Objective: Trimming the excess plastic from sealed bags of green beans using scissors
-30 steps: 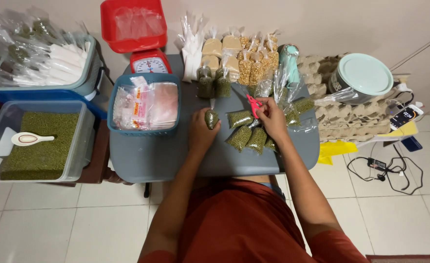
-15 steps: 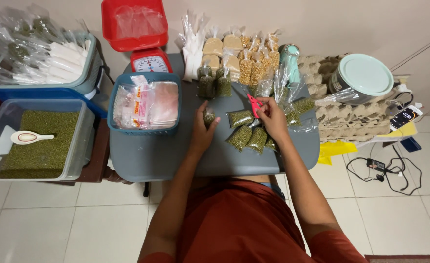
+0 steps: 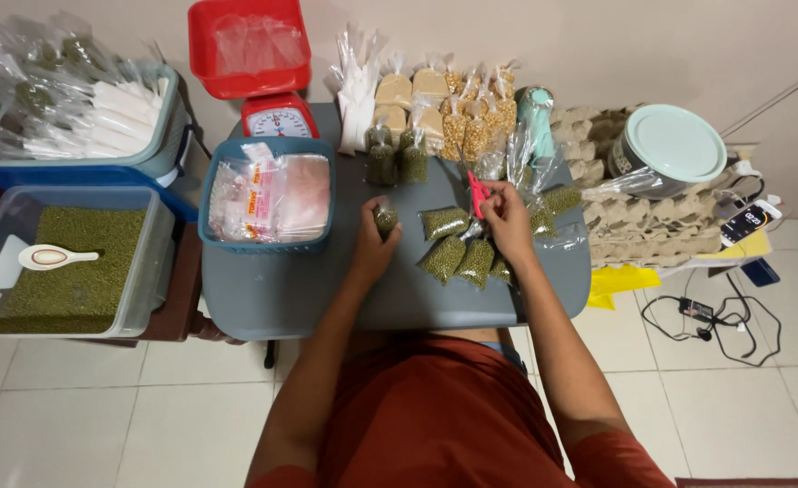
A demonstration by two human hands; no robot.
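Bagging green beans at a grey table (image 3: pixel 281 298)

The left hand (image 3: pixel 374 246) is clamping a small bean bag (image 3: pixel 385 220) above the table; the right hand (image 3: pixel 507 217) is gripping red scissors (image 3: pixel 476 192). A clear tub (image 3: pixel 146 298) is holding loose beans and a spoon (image 3: pixel 56 258).

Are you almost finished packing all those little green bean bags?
Partly. Several filled bags already lie on the gray table. The left hand holds one small bag; the right hand holds red scissors. The clear tub is full of green beans.
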